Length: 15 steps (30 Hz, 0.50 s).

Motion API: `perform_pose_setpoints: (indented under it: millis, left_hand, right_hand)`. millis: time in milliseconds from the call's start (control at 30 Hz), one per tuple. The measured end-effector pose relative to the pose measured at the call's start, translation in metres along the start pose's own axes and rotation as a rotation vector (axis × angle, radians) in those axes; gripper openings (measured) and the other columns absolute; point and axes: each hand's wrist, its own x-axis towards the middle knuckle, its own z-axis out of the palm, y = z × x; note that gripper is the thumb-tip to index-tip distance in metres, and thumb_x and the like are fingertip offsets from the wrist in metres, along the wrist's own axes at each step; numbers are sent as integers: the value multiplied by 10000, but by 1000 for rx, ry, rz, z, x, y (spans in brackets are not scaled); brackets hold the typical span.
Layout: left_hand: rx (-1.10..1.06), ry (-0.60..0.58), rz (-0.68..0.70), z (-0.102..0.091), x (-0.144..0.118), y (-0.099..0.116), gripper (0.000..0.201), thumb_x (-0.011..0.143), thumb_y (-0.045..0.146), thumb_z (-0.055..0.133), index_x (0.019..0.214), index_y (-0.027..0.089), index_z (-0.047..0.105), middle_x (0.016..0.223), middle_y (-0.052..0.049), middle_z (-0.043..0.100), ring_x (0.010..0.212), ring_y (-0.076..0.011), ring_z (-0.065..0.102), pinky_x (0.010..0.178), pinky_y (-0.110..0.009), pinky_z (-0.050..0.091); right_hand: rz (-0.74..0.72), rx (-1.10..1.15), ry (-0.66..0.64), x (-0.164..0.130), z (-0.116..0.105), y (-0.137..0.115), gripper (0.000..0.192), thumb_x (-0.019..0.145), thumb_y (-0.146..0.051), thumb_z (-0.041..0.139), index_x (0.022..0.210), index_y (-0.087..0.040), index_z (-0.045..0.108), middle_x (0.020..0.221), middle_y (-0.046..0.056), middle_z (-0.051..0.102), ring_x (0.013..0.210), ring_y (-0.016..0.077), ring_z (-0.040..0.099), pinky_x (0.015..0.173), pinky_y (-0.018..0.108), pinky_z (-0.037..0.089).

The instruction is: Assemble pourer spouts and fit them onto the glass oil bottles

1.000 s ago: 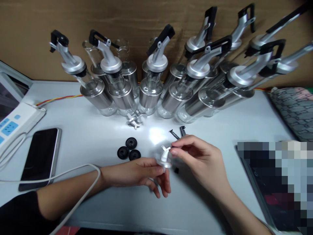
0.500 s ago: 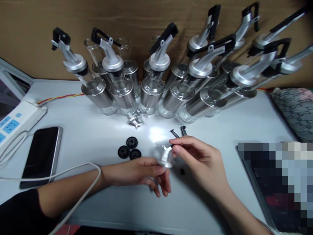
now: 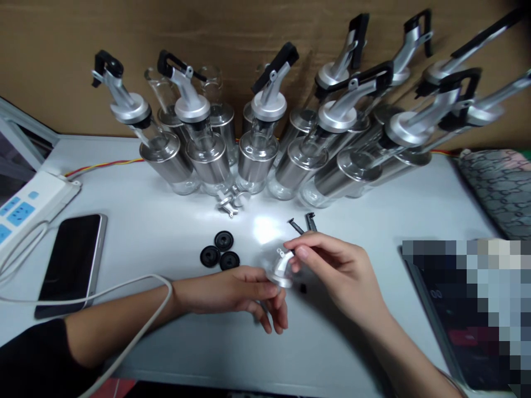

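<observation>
My left hand [image 3: 244,290] is closed on the rim of a silver pourer spout [image 3: 282,271], thumb on top and the other fingers curled loosely below. The spout tilts up to the right. At its upper end my right hand [image 3: 342,273] pinches a small black piece, mostly hidden by the fingertips, against the tube opening. Two black levers [image 3: 311,222] lie just beyond my right fingers. A tiny black part [image 3: 303,288] rests on the table below them. Three round black stoppers [image 3: 224,241] sit behind my left hand, and more silver spouts [image 3: 228,202] lie farther back.
Several glass bottles [image 3: 207,157] with steel sleeves stand along the cardboard wall [image 3: 124,22], many topped with silver pourers. On the left are a phone [image 3: 68,260], a power strip [image 3: 37,199] and a white cable [image 3: 124,279] crossing my left forearm. A dark tablet-like device [image 3: 431,309] lies right.
The spout and my right hand have shifted slightly, with the spout tilting a little more. Both hands keep their hold. The tiny black part on the table shows more fully.
</observation>
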Motion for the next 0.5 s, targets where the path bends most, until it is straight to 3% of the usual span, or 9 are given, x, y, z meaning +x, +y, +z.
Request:
perform_pose_setpoints:
  millis: [333, 500]
  left_hand:
    - [-19, -39, 1, -2, 0, 0, 405, 799, 505, 651, 787, 108, 572, 801, -58, 620, 782, -145, 591, 738, -286, 417]
    - [-20, -45, 2, -3, 1, -1, 391, 799, 496, 655, 778, 114, 573, 804, -54, 629, 782, -139, 598, 735, -273, 424]
  right_hand:
    - [274, 507, -233, 3, -1, 5, 202, 798, -385, 689, 787, -184, 677, 561, -18, 607, 520, 79, 539, 546, 204, 433]
    - [331, 555, -256, 1, -2, 5, 170, 813, -362, 680, 797, -193, 672, 594, -25, 599, 566, 70, 537, 591, 191, 413]
